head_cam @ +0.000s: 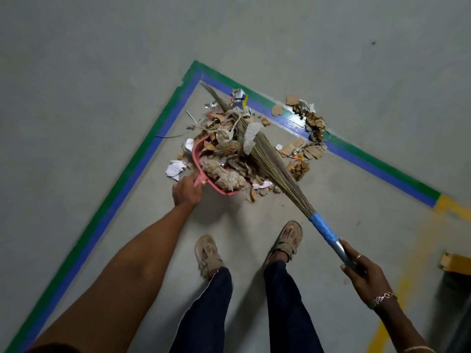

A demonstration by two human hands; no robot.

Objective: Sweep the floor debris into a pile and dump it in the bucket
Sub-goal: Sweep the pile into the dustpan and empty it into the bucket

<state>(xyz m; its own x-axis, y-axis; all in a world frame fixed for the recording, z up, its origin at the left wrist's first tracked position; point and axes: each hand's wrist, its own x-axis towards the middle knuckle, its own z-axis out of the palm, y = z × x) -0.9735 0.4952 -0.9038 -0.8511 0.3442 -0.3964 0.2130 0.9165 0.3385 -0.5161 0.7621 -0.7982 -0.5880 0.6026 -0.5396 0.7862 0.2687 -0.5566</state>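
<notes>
I see the grey floor (102,59), its blue-green tape corner (196,72) just beyond the dustpan (196,159). The broom (271,163) slants across the dustpan's right side, bristles on the debris (224,146) heaped in and around the dustpan. Of my hands, the left hand (186,191) grips the dustpan's handle, the right hand (363,272) clasps the broom's shaft

Green tape (108,200) edged on its inner side with blue tape (119,200) runs over a grey floor (102,59) and turns a sharp corner. Inside the corner, well below it, stand two tan sandals (207,253) under dark blue trousers (204,314). Far right of the corner the tape meets a yellow line (451,205), with a yellow block (456,262) near it.
</notes>
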